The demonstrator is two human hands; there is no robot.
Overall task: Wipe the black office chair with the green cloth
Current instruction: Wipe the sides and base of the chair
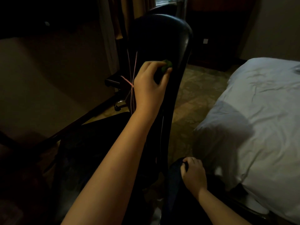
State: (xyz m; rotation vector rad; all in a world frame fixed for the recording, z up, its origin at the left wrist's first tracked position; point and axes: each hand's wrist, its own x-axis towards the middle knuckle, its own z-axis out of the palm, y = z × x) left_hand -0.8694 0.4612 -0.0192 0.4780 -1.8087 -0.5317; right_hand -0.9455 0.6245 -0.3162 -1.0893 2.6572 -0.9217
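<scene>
Dim bedroom, bed [253, 114] at right. Left hand [150, 85] fingers pinch green cloth [215, 66] against chair [162, 39] backrest; right hand [193, 174] fingers closed on chair edge. Wiping underway; next: stroke downward.

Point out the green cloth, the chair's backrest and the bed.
green cloth [166, 65]: head view, on the bunched part showing past the left hand's fingers.
backrest [159, 38]: head view, on its upper panel.
bed [259, 103]: head view, on the rumpled white sheet.
</scene>
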